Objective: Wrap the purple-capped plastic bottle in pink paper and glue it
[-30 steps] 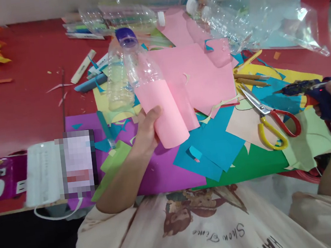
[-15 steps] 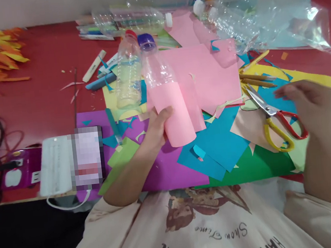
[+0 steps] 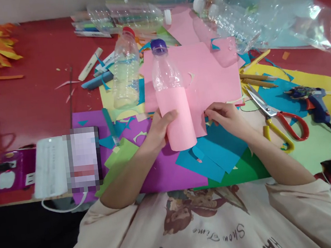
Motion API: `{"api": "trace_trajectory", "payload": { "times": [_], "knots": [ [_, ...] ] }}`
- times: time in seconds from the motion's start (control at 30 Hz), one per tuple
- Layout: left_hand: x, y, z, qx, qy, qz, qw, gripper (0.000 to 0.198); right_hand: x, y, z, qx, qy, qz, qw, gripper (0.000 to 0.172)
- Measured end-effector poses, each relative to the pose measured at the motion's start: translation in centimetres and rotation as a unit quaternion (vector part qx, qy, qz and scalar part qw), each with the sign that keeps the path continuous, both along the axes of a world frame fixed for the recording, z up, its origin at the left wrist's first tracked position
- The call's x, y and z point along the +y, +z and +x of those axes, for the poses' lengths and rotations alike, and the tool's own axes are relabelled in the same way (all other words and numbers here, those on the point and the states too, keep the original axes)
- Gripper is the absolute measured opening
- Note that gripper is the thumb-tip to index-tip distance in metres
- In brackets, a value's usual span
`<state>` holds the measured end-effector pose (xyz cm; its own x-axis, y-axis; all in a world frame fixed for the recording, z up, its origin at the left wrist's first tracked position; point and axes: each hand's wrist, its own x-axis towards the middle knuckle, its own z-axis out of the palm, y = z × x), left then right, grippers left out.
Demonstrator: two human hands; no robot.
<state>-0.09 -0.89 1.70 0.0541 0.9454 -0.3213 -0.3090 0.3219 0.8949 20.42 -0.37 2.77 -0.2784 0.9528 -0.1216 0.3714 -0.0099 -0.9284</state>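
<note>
A clear plastic bottle (image 3: 166,74) with a purple cap is tilted slightly, its lower part wrapped in pink paper (image 3: 178,118). My left hand (image 3: 163,128) is closed around the wrapped part from the left, thumb across the front. A loose flap of the pink paper (image 3: 197,114) stands out to the bottle's right. At the flap's right edge, my right hand (image 3: 225,117) pinches the paper between thumb and fingers. Scissors (image 3: 280,116) with red and yellow handles lie to the right, and beyond them a blue glue gun (image 3: 313,100).
A clear bottle with a red cap (image 3: 126,71) stands left of the wrapped one. Several bottles (image 3: 142,18) lie along the back. Blue paper (image 3: 215,150) and purple paper (image 3: 164,171) cover the front. A phone (image 3: 84,158) and pencils (image 3: 257,80) lie at the sides.
My right hand has moved left from beside the scissors to the edge of the pink flap. The glue gun is now uncovered. My left hand still holds the bottle, shifted slightly in view.
</note>
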Motion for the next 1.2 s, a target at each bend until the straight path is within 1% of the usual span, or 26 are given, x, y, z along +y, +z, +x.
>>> {"api": "trace_trajectory", "payload": {
  "times": [0.23, 0.5, 0.67, 0.83, 1.03, 1.2],
  "knots": [
    [-0.4, 0.5, 0.2, 0.001, -0.053, -0.006, 0.999, 0.048, -0.2, -0.2, 0.4, 0.025, 0.044, -0.009, 0.999, 0.017],
    [-0.4, 0.3, 0.2, -0.008, -0.056, -0.01, 0.998, 0.047, -0.3, -0.5, 0.4, 0.017, 0.052, -0.007, 0.998, 0.017],
    [-0.4, 0.5, 0.4, -0.01, -0.058, -0.014, 0.998, 0.045, -0.6, -0.6, 0.1, 0.024, 0.041, 0.011, 0.999, 0.015],
    [-0.6, 0.5, 0.6, -0.015, -0.053, -0.013, 0.998, 0.043, -0.9, -0.3, -0.3, 0.028, 0.036, 0.037, 0.998, 0.014],
    [-0.6, 0.4, 0.9, -0.013, -0.061, -0.02, 0.998, 0.047, -1.2, 0.0, -0.9, 0.051, 0.049, 0.053, 0.996, 0.015],
    [-0.8, 0.0, 1.0, -0.032, -0.08, -0.018, 0.996, 0.046, -1.4, -0.3, -1.1, 0.069, 0.068, 0.077, 0.992, 0.015]
  ]
}}
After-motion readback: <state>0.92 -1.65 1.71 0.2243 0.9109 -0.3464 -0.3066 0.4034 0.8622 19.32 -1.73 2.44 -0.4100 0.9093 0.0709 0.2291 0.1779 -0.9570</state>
